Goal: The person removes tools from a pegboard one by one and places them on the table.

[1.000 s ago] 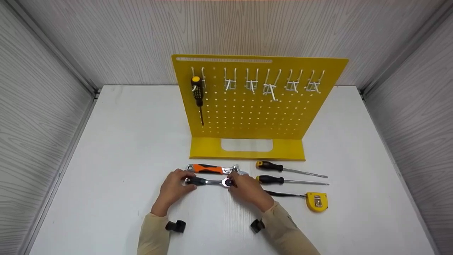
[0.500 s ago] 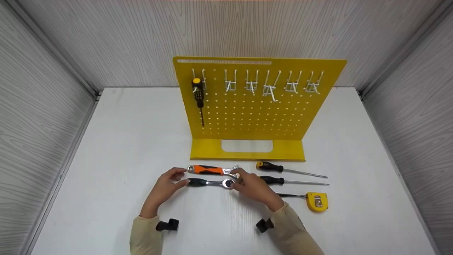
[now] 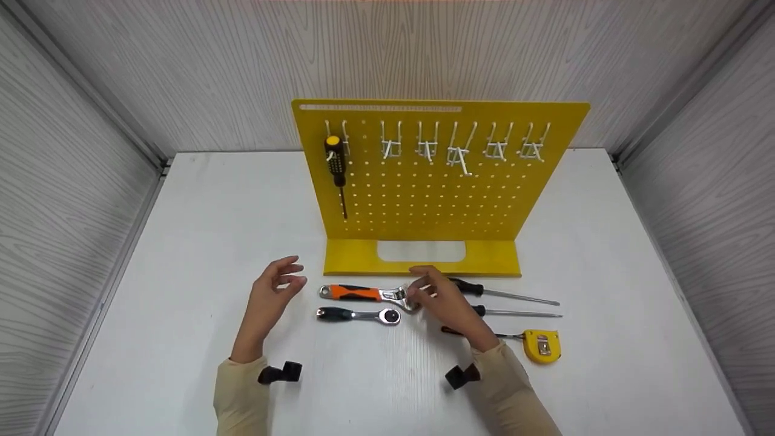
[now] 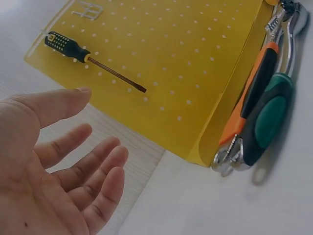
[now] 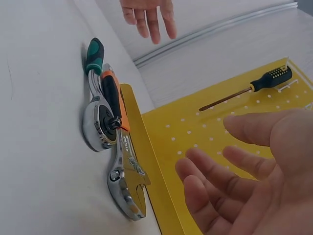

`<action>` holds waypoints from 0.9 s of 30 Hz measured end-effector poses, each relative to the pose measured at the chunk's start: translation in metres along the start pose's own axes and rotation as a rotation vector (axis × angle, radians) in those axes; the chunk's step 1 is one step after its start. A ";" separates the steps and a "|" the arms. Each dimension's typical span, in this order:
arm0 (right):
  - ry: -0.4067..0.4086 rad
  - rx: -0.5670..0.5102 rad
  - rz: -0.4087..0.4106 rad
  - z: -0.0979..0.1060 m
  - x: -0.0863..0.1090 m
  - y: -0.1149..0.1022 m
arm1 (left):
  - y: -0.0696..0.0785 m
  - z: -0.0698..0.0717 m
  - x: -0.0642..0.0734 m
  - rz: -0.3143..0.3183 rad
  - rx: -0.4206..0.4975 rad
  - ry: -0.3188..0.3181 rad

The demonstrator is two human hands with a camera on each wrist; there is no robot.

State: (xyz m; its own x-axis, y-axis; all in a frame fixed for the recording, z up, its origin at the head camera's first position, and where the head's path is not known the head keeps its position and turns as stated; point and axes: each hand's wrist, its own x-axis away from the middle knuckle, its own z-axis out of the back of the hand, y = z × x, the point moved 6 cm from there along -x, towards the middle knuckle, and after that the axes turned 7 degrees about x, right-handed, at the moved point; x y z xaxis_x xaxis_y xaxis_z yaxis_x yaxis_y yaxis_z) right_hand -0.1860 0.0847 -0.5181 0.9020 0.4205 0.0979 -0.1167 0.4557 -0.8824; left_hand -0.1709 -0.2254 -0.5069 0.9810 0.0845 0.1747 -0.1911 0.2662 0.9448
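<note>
My left hand holds nothing, its fingers loosely bent, to the left of an adjustable wrench with an orange and black handle. Just in front of the wrench lies a ratchet; its green and black grip shows in the left wrist view, its round head in the right. My right hand holds nothing either. It hovers by the wrench's jaw end and overlaps two screwdriver handles in the head view. The fingers of both hands are relaxed and apart.
A yellow pegboard stands behind the tools. One screwdriver hangs at its left, beside several white hooks. Two long screwdrivers and a yellow tape measure with a black strap lie to the right.
Both hands have let go of the ratchet, which now lies on the table in front of the wrench. The left hand has moved left and back, the right hand right and back.
</note>
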 end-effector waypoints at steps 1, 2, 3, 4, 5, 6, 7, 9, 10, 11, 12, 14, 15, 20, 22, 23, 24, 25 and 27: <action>0.012 -0.004 -0.001 0.001 -0.001 0.000 | 0.003 0.001 -0.001 -0.004 0.018 0.007; 0.023 -0.002 -0.005 0.002 -0.001 0.001 | 0.007 0.002 -0.003 -0.010 0.032 0.017; 0.026 0.004 -0.007 0.002 -0.002 0.002 | 0.011 0.003 -0.004 -0.021 0.049 0.031; 0.027 0.011 -0.008 0.002 -0.003 0.002 | 0.015 0.005 -0.006 -0.034 0.066 0.045; 0.029 0.023 -0.009 0.002 -0.004 0.002 | 0.019 0.006 -0.008 -0.046 0.082 0.059; 0.029 0.032 -0.013 0.001 -0.005 0.002 | 0.023 0.007 -0.011 -0.059 0.096 0.071; 0.031 0.041 -0.007 0.001 -0.006 0.002 | 0.027 0.007 -0.013 -0.072 0.112 0.081; 0.036 0.049 0.000 0.000 -0.009 0.001 | 0.034 0.007 -0.017 -0.100 0.147 0.094; 0.044 0.047 0.004 0.000 -0.011 0.000 | 0.038 0.007 -0.019 -0.110 0.158 0.097; 0.052 0.044 0.003 0.000 -0.012 -0.001 | 0.041 0.006 -0.021 -0.118 0.164 0.098; 0.060 0.040 0.008 0.000 -0.014 -0.002 | 0.045 0.005 -0.023 -0.127 0.168 0.099; 0.078 0.032 0.013 0.000 -0.018 -0.004 | 0.052 0.004 -0.025 -0.145 0.177 0.104; 0.087 0.026 0.019 -0.001 -0.019 -0.005 | 0.055 0.003 -0.027 -0.154 0.179 0.107; 0.120 -0.012 0.048 -0.002 -0.027 -0.011 | 0.069 0.002 -0.034 -0.189 0.189 0.112; 0.121 -0.030 0.051 -0.002 -0.030 -0.013 | 0.074 0.000 -0.037 -0.196 0.187 0.111; 0.121 -0.031 0.050 -0.003 -0.031 -0.013 | 0.076 0.000 -0.038 -0.200 0.186 0.110; 0.122 -0.036 0.046 -0.003 -0.032 -0.014 | 0.078 -0.001 -0.039 -0.205 0.185 0.109; 0.123 -0.042 0.043 -0.003 -0.034 -0.016 | 0.080 -0.002 -0.040 -0.210 0.188 0.108; 0.127 -0.051 0.038 -0.004 -0.036 -0.018 | 0.083 -0.003 -0.041 -0.221 0.198 0.109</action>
State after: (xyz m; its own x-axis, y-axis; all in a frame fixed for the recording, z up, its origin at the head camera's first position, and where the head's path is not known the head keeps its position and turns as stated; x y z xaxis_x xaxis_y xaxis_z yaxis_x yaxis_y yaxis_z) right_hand -0.2152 0.0580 -0.5075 0.9431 0.3325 0.0074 -0.1338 0.3996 -0.9069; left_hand -0.2275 -0.2041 -0.4367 0.9867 0.1507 -0.0613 0.0467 0.0986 0.9940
